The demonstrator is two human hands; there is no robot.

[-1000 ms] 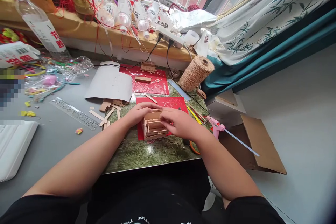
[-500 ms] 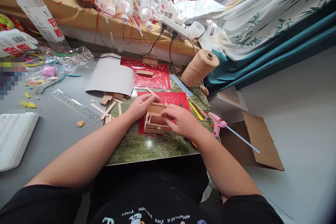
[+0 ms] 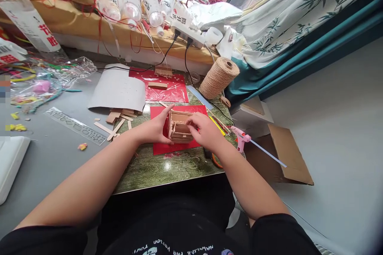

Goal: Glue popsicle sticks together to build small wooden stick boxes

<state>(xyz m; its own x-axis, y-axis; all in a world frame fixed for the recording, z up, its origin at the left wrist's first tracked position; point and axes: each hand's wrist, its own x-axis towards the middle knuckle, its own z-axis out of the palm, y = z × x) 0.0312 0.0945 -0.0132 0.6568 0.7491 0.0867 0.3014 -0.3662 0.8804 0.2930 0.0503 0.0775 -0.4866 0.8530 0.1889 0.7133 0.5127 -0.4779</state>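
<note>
Wooden stick box (image 3: 178,127) gripped by left hand (image 3: 156,128), right hand (image 3: 206,130), over red sheet (image 3: 161,146)

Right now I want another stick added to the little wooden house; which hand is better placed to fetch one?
Left hand: the loose sticks lie on its side; the right hand is farther.

Location: a home craft corner beside a window. Indicators: patterned curtains (image 3: 287,20), a tabletop (image 3: 167,167) carrying a twine spool (image 3: 218,77), glue gun (image 3: 241,137) and wooden sticks (image 3: 115,121) (loosely scattered), and a bottle-cluttered windowsill (image 3: 89,28).
</note>
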